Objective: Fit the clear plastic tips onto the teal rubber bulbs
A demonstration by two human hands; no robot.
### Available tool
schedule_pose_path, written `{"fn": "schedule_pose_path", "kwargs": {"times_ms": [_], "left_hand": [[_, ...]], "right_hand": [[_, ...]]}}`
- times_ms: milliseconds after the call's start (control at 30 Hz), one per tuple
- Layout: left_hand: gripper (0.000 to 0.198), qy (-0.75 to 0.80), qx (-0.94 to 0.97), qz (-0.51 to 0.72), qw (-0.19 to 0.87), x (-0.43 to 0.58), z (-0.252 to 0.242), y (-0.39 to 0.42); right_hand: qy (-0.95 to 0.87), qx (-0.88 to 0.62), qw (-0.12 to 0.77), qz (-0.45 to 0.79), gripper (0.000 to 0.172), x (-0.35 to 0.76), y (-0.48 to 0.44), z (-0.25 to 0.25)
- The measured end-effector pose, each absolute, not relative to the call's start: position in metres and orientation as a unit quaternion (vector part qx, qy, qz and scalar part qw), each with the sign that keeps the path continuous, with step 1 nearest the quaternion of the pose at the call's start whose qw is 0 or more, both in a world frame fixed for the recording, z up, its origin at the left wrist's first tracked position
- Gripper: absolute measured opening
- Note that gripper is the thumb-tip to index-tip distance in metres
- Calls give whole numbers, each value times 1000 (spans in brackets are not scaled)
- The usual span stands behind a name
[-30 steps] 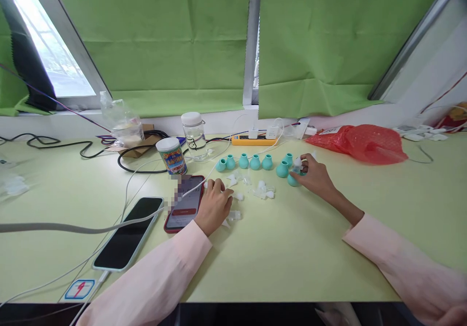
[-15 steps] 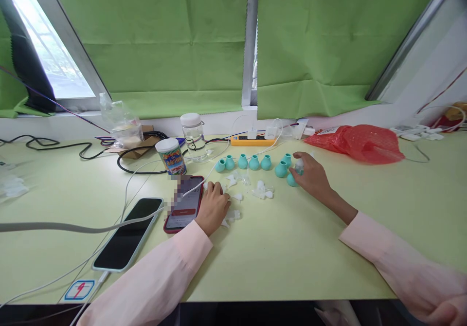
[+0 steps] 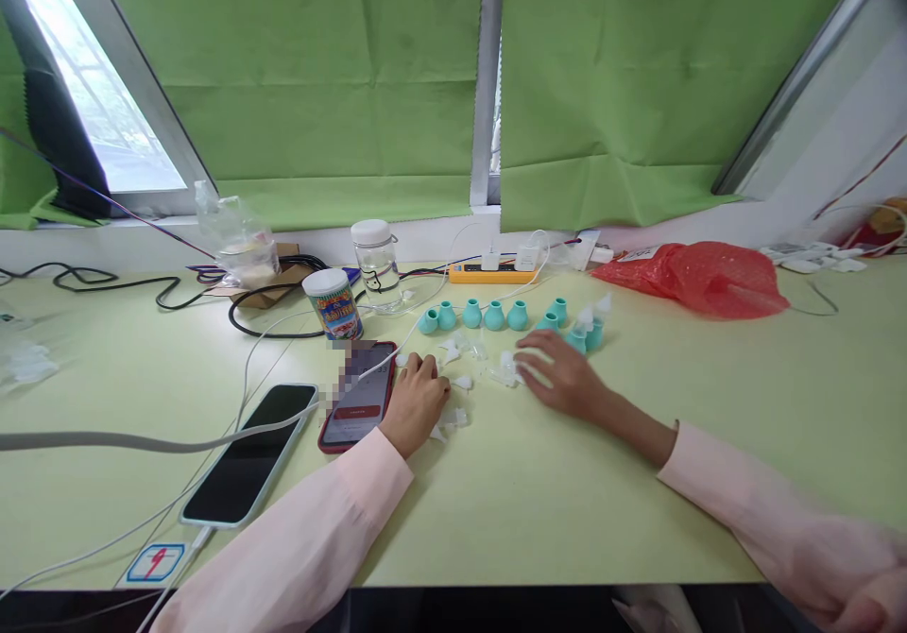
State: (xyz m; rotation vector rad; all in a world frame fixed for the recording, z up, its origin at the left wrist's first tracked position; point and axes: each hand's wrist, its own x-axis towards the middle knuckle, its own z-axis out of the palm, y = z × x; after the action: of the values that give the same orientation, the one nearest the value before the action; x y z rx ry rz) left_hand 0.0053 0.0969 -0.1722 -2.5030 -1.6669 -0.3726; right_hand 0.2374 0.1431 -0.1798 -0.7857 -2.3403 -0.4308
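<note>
My left hand (image 3: 417,397) rests curled on the table beside a red-cased phone (image 3: 358,394), with small clear plastic caps (image 3: 453,417) by its fingers. My right hand (image 3: 559,376) lies flat with fingers stretched out, reaching over a cluster of clear caps (image 3: 507,368); nothing is in it. A row of teal rubber bulbs (image 3: 494,315) stands behind both hands. Two bulbs fitted with clear tips (image 3: 587,331) stand just beyond the right hand.
A blue-cased phone (image 3: 249,451) lies on a cable at the left. A printed can (image 3: 333,303), a glass jar (image 3: 375,254), a yellow power strip (image 3: 492,271) and a red plastic bag (image 3: 698,277) stand along the back. Cables (image 3: 142,442) cross the left side.
My right hand let go of the tipped teal bulb at the right end of the row and moved left toward the clear caps. The left hand stayed put.
</note>
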Motion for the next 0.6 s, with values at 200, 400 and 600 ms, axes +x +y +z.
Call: {"fn": "schedule_pose_path", "kwargs": {"times_ms": [200, 400, 600], "left_hand": [[14, -547, -824, -142, 42, 5, -175, 99], [16, -531, -828, -184, 1, 6, -173, 100], [16, -531, -802, -267, -63, 7, -169, 99]], "right_hand": [[-899, -375, 202, -100, 34, 222, 132, -180], [-892, -399, 189, -101, 24, 223, 135, -191], [-899, -373, 209, -90, 22, 217, 132, -196]]}}
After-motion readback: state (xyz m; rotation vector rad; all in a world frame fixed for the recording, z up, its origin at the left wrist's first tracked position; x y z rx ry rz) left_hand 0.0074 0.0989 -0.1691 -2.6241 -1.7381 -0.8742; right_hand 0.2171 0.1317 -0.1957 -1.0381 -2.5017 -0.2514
